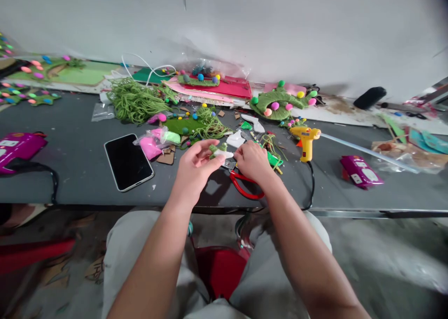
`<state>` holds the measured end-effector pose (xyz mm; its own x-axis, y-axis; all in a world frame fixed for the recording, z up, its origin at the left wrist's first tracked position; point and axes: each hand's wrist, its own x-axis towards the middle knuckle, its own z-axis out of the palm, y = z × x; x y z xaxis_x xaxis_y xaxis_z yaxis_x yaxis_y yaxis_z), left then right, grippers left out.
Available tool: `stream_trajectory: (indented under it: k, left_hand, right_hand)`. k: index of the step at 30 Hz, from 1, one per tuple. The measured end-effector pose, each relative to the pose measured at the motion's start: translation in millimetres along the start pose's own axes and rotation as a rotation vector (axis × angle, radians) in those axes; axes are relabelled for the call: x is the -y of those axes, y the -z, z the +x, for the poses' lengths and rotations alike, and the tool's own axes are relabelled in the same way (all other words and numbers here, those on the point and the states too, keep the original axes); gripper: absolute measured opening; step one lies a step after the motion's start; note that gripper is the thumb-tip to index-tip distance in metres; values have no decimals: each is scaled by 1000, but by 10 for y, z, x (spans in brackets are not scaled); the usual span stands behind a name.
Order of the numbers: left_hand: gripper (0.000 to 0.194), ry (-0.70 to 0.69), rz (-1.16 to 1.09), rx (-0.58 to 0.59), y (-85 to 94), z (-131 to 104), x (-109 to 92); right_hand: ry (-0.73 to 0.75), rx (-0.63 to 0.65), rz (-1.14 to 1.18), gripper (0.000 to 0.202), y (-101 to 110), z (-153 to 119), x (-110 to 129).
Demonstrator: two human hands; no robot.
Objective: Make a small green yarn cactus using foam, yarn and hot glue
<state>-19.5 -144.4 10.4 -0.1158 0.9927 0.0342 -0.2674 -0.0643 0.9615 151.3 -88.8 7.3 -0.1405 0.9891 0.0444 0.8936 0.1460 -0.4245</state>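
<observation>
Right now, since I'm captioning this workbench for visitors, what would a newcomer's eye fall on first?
Probably the bright yellow glue gun on the table, to the right of the right hand. Next come the red scissor handles close to that hand, and the shaggy heap of green yarn beyond the phone. Smaller, but central, is the white-and-green piece held in the left hand.

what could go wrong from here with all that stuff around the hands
The red-handled scissors are close to the right hand, so a careless reach might cause a nick. The black cord of the yellow glue gun runs to the table edge near the right forearm; a snag could drag it. The left hand's small green-and-white piece might slip.
</observation>
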Motion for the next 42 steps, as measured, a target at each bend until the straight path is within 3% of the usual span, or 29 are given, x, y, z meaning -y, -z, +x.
stream_trajectory:
  k: [8, 16, 26, 32, 37, 42]
  left_hand:
    - [36, -7, -14, -32, 53, 8, -10]
    - [37, -10, 131, -22, -50, -14, 13]
    - [19, -198, 452, 27, -70, -43, 67]
    - [25, -83, 339, 31, -67, -36, 71]
    - [30, -15, 246, 60, -65, -39, 1]
    - [26, -52, 224, 152, -55, -58, -9]
  right_hand:
    - [45, -56, 407, 21, 131, -24, -240]
    - [242, -116, 874, 16, 243, -261, -75]
    - [332, -266, 580, 11, 163, -398, -11]
    - [327, -410, 517, 12, 167, -366, -18]
    - [316, -387, 557, 11, 174, -350, -48]
    - [325, -358, 554, 11, 189, -373, -13]
